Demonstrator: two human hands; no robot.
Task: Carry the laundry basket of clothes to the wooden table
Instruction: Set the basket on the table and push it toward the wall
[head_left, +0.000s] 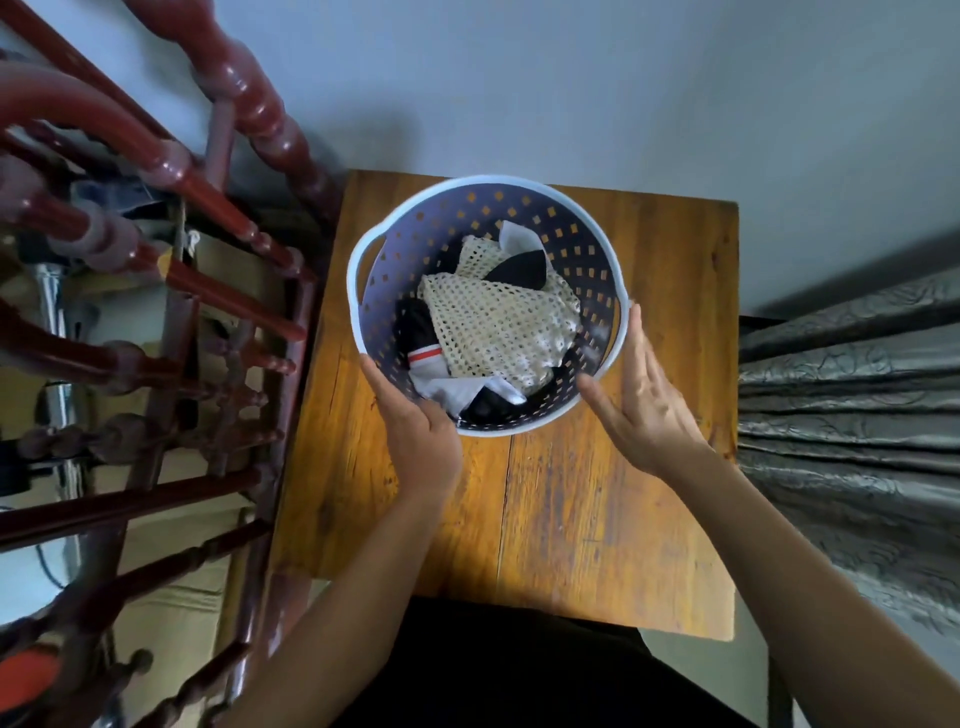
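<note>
A round pale-blue laundry basket with square holes stands on the far half of the wooden table. Inside lie clothes: a cream mesh garment over black and white pieces. My left hand rests against the basket's near-left rim, fingers curled along it. At the near-right rim my right hand is flat, fingers apart, touching or just off the rim.
Dark red turned-wood chairs are stacked close against the table's left edge. A grey patterned curtain hangs at the right. A pale wall lies behind the table. Cardboard boxes sit under the chairs.
</note>
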